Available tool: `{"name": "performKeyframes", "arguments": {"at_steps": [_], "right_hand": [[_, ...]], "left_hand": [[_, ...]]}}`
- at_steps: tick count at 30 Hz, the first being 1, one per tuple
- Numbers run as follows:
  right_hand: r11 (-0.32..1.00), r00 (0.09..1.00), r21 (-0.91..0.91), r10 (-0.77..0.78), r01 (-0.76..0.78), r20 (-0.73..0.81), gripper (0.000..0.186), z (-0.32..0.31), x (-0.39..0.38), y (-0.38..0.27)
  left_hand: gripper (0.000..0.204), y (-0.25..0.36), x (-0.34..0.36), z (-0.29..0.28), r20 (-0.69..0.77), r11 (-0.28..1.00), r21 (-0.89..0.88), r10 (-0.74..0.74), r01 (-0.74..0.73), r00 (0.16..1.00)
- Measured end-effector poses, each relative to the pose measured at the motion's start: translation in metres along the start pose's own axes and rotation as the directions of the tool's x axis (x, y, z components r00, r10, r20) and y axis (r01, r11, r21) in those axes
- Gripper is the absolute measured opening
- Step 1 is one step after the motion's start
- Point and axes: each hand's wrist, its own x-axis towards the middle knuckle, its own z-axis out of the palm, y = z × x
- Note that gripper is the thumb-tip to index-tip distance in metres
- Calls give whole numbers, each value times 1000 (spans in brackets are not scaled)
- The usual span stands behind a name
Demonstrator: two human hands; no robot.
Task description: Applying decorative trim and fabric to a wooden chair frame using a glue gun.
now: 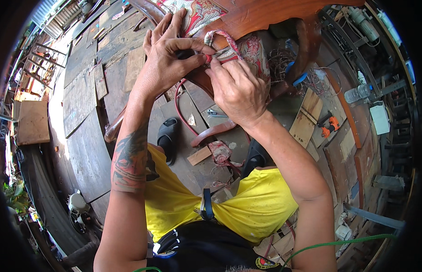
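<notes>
"Who is shown, and doing what?"

"A person in yellow shorts (261, 204) bends over carved wooden furniture (265, 18), both bare hands meeting at a looped strip of red-and-white cloth (219, 32)."

"How are the fingers set?"

"Thumb and forefinger of the left hand (170, 50) pinch a small red piece (208, 58) beside the loop, the other fingers raised and spread. The right hand (238, 88), just beside it, has its fingers curled inward, thumb and forefinger closed, seemingly on the strip; the knuckles partly block the view."

"And the strip itself?"

"It arches against the edge of the brown wood, between two areas of patterned upholstery (254, 52) in red and pale tones."

"What lies around the worker?"

"Worn floorboards (79, 102) spread out below. Near the feet, in dark sandals (168, 136), a wood offcut (199, 155) lies next to a crumpled fabric scrap (220, 152). To the right, an orange-and-black power drill (330, 125) rests near a pale plank (306, 117), with a clear plastic bottle (357, 93) farther out."
</notes>
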Motion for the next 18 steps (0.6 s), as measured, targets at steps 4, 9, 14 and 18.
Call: {"name": "performKeyframes", "arguments": {"at_steps": [4,9,14,18], "right_hand": [[1000,999,17,-24,23,22,11,1,3,-7],[978,988,146,153,-152,6,14,11,6,-20],[971,988,182,156,-154,2,16,19,3,-24],[998,986,66,13,-24,164,8,12,-3,-30]], "left_hand": [[29,1,-1,0,-1,1000,21,-5,5,1000],[28,2,0,-1,7,1000,16,-1,1,1000],[28,0,1,1,11,1000,12,3,-3,1000],[33,-6,0,2,-24,1000,-22,14,-15,1000]]}}
